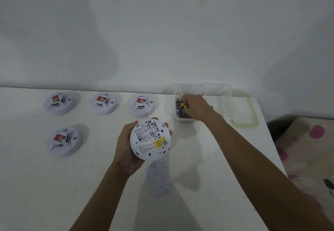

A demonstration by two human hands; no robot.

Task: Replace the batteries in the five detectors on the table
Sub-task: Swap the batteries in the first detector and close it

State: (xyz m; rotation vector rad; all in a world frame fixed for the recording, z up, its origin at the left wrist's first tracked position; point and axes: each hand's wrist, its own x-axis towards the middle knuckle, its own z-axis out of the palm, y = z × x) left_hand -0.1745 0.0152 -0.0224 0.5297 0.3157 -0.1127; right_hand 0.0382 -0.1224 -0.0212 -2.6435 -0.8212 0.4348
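Observation:
My left hand (pixel 124 151) grips a round white detector (pixel 151 139) turned underside up, with its battery bay bare and a yellow label showing. My right hand (pixel 196 107) reaches into a clear plastic box (pixel 184 119) of batteries and pinches a battery (pixel 184 106) with a yellow end. A detached white mounting plate (pixel 159 178) lies on the table just below the held detector. Three detectors stand in a back row (pixel 59 102) (pixel 104 102) (pixel 141 104), and another one sits at front left (pixel 64 140), each with a red sticker on top.
The white table (pixel 207 158) ends at a right edge near a floral cloth (pixel 307 158). The box's clear lid with a green seal (pixel 240 108) lies behind and right of the box. A white wall stands behind the table.

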